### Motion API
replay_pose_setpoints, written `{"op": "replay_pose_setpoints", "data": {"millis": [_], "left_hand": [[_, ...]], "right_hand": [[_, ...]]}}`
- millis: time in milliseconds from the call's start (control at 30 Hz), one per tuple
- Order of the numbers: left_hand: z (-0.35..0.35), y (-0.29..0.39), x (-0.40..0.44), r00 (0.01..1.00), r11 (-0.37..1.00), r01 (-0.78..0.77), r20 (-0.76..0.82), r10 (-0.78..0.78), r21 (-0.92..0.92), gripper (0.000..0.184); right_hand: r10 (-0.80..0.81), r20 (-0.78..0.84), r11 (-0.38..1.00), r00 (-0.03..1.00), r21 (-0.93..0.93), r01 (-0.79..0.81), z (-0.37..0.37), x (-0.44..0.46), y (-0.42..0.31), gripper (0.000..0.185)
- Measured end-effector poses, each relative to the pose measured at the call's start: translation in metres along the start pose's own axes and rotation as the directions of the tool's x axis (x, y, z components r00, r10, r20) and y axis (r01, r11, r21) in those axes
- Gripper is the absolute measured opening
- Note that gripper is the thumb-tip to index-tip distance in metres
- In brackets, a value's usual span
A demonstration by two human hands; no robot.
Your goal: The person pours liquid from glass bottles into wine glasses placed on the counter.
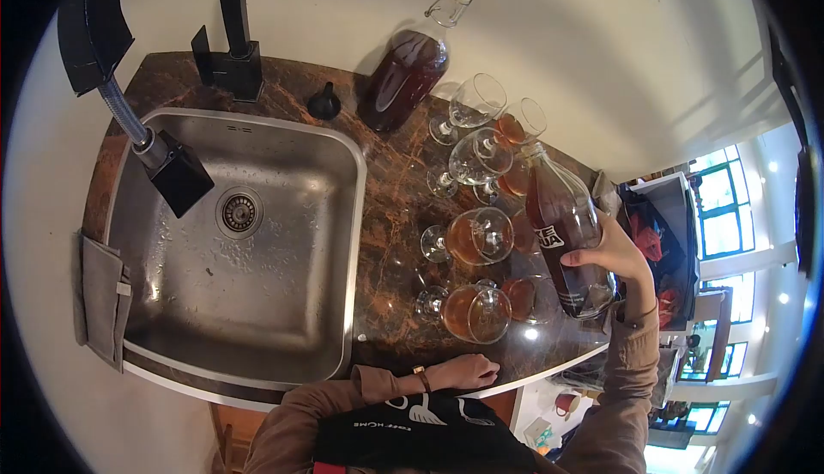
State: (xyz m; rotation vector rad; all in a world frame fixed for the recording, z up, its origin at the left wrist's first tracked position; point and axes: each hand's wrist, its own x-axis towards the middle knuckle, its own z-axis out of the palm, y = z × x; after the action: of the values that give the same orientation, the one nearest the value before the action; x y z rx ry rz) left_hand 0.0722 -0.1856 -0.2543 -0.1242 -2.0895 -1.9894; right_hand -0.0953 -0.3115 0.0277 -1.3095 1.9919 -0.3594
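Note:
My right hand [614, 255] is wrapped round the body of a clear glass bottle [562, 216] holding dark reddish liquid, with white lettering on its side. The bottle is tilted, its neck at the back stemmed glasses. Close to it, a stemmed glass [519, 122] and others in the right row hold amber liquid. In the left row, two front glasses, the nearer glass [476, 312] and the one behind it [479, 235], contain amber liquid; the back two, such as this wine glass [477, 100], look clear. My left hand [468, 372] rests at the counter's front edge, fingers curled in.
A swing-top bottle [403, 75] of dark red liquid stands by the wall, beside a small black funnel-like piece [324, 101]. To the left are a steel sink [354, 242], a black faucet [182, 178] and a grey cloth [103, 298] over the counter edge.

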Motion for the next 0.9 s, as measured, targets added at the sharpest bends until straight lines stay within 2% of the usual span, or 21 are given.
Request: {"op": "replay_pose_setpoints", "data": {"millis": [367,800,900], "left_hand": [[0.002,-0.003,0.000,1.000,1.000,-0.002,-0.007,0.002,-0.020,0.025],[0.002,-0.002,0.000,1.000,1.000,-0.006,-0.016,0.006,-0.023,0.026],[0.004,-0.005,0.000,1.000,1.000,-0.008,-0.022,0.007,-0.027,0.026]], "right_hand": [[0.065,-0.017,0.992,0.998,-0.103,-0.066,-0.004,0.014,-0.008,0.077],[0.063,0.002,0.991,0.998,-0.119,-0.062,-0.004,0.016,-0.006,0.080],[0.052,0.013,0.997,0.999,-0.062,-0.051,-0.004,0.016,-0.002,0.080]]}}
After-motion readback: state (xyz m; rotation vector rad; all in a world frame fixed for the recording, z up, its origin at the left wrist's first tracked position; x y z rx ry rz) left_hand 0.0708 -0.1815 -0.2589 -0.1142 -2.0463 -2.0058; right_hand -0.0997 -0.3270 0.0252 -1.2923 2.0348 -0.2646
